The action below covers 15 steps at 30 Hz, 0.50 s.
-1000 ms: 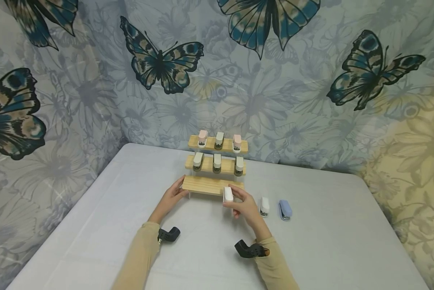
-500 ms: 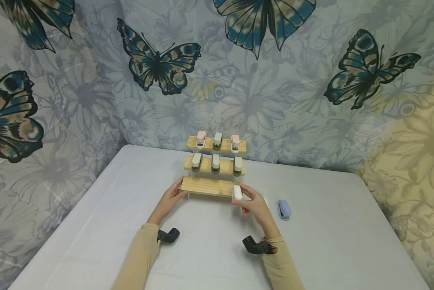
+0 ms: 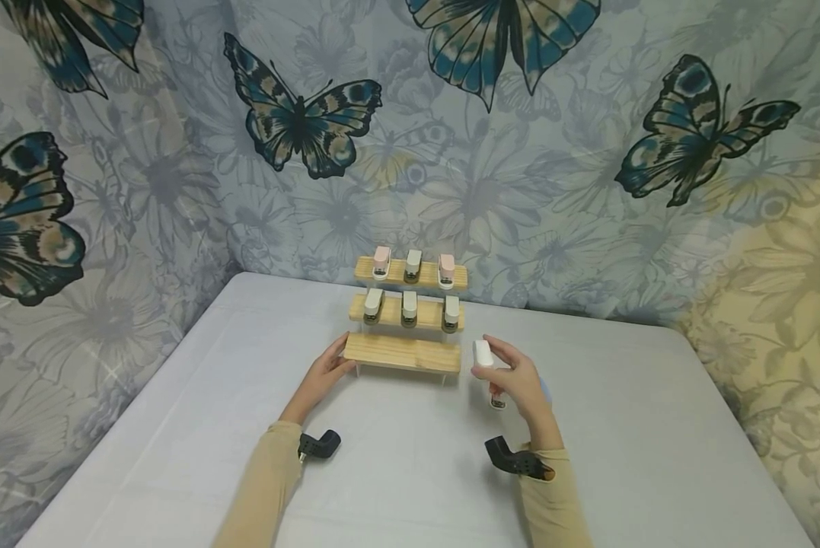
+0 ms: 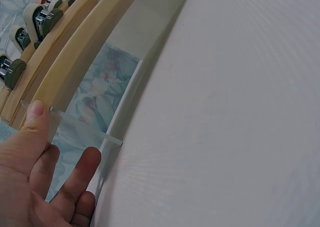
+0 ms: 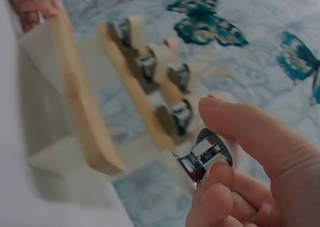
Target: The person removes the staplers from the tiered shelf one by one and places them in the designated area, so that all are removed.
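Observation:
My right hand [image 3: 519, 377] pinches a small white stapler [image 3: 482, 354] between thumb and fingers, held above the table, right of the lowest shelf. In the right wrist view the stapler's metal end [image 5: 205, 154] shows between the fingertips. At the left end of the three-tier wooden display stand [image 3: 403, 353], my left hand [image 3: 323, 377] holds the lowest shelf. In the left wrist view its thumb [image 4: 36, 112] lies on the shelf end, with the other fingers by the clear leg [image 4: 85, 127]. Several staplers, such as a grey-white one [image 3: 410, 304], stand on the two upper shelves.
Beneath the right hand, the end of another white stapler [image 3: 497, 404] shows on the white table [image 3: 396, 464]. A blue stapler [image 3: 546, 390] is mostly hidden behind that hand. A butterfly-patterned cloth [image 3: 471, 190] hangs close behind the stand.
My right hand has carried the white stapler rightward, from in front of the lowest shelf to beyond its right end. The left hand has stayed at the shelf's left end.

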Each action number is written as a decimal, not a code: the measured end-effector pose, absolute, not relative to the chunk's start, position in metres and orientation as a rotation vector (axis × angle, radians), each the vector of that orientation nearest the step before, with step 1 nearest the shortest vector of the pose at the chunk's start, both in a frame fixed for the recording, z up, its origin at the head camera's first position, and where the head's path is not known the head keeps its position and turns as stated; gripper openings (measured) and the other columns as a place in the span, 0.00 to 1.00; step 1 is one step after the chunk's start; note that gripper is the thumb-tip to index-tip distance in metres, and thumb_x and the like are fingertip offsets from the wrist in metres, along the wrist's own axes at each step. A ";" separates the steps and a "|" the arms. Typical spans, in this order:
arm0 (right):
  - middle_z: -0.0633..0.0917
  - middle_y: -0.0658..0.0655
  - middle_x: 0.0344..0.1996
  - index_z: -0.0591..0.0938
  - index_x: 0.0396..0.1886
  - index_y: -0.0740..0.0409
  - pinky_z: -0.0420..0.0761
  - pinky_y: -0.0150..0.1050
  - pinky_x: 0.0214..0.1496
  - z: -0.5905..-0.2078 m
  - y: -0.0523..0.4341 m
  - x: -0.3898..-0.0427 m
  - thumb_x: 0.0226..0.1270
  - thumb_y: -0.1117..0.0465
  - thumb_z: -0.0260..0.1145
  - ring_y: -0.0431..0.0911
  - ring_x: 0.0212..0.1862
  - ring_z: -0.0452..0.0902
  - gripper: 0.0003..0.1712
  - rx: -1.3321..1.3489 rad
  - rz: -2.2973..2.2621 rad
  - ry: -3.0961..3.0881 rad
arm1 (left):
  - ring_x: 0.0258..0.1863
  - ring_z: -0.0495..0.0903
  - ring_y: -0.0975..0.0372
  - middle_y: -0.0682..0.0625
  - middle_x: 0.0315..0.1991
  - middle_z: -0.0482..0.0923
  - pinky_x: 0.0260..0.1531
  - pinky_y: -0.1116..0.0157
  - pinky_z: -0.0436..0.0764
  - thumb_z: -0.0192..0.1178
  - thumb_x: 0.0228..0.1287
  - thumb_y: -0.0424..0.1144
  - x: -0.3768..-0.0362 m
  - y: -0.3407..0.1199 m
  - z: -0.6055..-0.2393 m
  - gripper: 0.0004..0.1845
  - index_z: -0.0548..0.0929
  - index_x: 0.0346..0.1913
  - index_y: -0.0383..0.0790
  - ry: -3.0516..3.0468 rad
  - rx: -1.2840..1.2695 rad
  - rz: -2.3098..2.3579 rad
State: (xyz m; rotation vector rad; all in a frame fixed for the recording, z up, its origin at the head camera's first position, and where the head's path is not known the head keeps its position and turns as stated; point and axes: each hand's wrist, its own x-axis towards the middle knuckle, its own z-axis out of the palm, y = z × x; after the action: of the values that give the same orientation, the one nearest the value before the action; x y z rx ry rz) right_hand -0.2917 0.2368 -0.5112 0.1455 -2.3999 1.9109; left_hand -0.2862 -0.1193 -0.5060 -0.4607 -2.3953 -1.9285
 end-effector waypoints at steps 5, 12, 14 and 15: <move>0.64 0.46 0.49 0.65 0.50 0.38 0.67 0.44 0.09 -0.509 0.264 -0.291 0.38 0.54 0.65 0.50 0.12 0.65 0.34 0.205 1.886 -2.407 | 0.40 0.68 0.61 0.52 0.56 0.50 0.38 0.67 0.69 0.52 0.49 0.46 -0.287 -0.119 -0.506 0.32 0.52 0.58 0.50 -2.396 -0.460 -1.931; 0.63 0.44 0.50 0.64 0.51 0.38 0.67 0.45 0.10 -0.506 0.287 -0.285 0.39 0.55 0.65 0.50 0.16 0.65 0.35 0.208 1.920 -2.460 | 0.41 0.67 0.61 0.52 0.56 0.50 0.38 0.67 0.68 0.52 0.49 0.46 -0.287 -0.119 -0.508 0.32 0.52 0.58 0.49 -2.405 -0.452 -1.918; 0.63 0.45 0.50 0.64 0.51 0.39 0.67 0.45 0.11 -0.505 0.296 -0.283 0.39 0.57 0.65 0.50 0.17 0.66 0.35 0.225 1.973 -2.431 | 0.42 0.67 0.61 0.52 0.56 0.49 0.38 0.67 0.68 0.52 0.49 0.46 -0.287 -0.119 -0.508 0.32 0.52 0.58 0.51 -2.407 -0.460 -1.912; 0.63 0.46 0.51 0.64 0.52 0.40 0.67 0.44 0.11 -0.504 0.302 -0.282 0.40 0.59 0.65 0.49 0.17 0.65 0.34 0.249 2.003 -2.412 | 0.42 0.67 0.61 0.52 0.57 0.49 0.38 0.67 0.68 0.52 0.49 0.47 -0.287 -0.119 -0.508 0.31 0.52 0.58 0.52 -2.406 -0.460 -1.914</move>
State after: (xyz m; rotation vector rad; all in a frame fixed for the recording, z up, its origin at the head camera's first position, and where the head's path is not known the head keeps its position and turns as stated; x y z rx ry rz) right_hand -0.2815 0.3020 -0.5042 0.2488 -2.4125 2.0033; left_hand -0.2871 -0.1194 -0.5077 -0.4603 -2.4065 -1.9138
